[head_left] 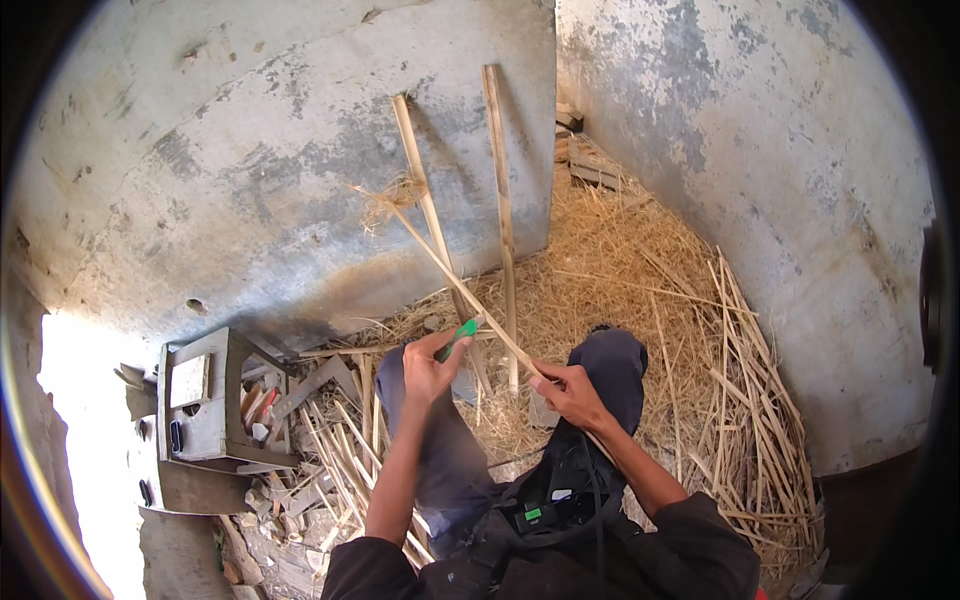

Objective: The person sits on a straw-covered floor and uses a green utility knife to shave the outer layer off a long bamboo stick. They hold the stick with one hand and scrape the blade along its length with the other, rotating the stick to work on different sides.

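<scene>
My left hand (430, 372) is closed round a small green-handled tool (462, 338), perhaps a knife; its working end is too small to make out. The tool is close beside a long, thin bamboo strip (437, 262). Between my knees, my right hand (570, 394) grips the strip near its lower end. From there the strip slants up and to the left toward the wall. A tuft of curled shavings (390, 200) hangs at its far end.
Two bamboo slats, a left slat (420, 180) and a right slat (499, 170), lean on the worn wall (250, 170). Fine shavings (600, 260) cover the floor. Many strips (760, 420) are heaped at right. A grey wooden box (215, 425) stands at left beside scraps (290, 500).
</scene>
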Motion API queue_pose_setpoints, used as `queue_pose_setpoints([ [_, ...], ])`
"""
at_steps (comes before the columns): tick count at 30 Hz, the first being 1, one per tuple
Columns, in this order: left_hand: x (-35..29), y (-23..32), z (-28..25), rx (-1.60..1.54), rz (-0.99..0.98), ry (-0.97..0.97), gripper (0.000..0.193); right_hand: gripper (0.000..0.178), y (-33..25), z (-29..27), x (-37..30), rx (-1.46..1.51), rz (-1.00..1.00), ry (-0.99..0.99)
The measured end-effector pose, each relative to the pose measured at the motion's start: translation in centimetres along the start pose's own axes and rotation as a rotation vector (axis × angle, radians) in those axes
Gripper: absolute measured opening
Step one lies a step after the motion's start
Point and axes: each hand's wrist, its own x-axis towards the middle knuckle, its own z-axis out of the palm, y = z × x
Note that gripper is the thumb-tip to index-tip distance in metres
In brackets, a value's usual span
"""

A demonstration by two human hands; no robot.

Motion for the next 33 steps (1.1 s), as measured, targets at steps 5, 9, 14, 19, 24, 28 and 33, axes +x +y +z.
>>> queue_pose_setpoints([
  [5, 0.2, 0.3, -0.2, 0.0, 0.006, 0.026, 0.027, 0.05, 0.1, 0.0, -0.8, 0.028, -0.004, 0.011],
  [9, 0.7, 0.7, -0.8, 0.034, -0.053, 0.019, 0.029, 0.05, -0.4, -0.4, -2.0, 0.041, 0.071, 0.004],
  [14, 3.7, -2.2, -2.0, 0.071, -0.051, 0.179, 0.03, 0.049, 0.5, -0.9, -4.4, 0.004, 0.099, -0.047],
  [19, 3.1, -2.9, -1.9, -0.033, -0.142, 0.131, 0.032, 0.049, 0.3, -1.5, -4.9, 0.074, 0.12, -0.087],
  [24, 3.0, -4.2, -1.7, -0.112, -0.153, 0.075, 0.033, 0.05, 0.7, -1.3, -4.4, 0.093, 0.124, -0.101],
  [28, 3.3, -4.1, -2.0, -0.129, -0.173, 0.093, 0.032, 0.048, 0.5, -1.3, -4.4, 0.014, 0.12, -0.092],
  [33, 4.0, -3.0, -2.7, -0.018, -0.241, 0.085, 0.035, 0.046, -0.4, -1.3, -4.9, -0.043, 0.133, -0.06],
])
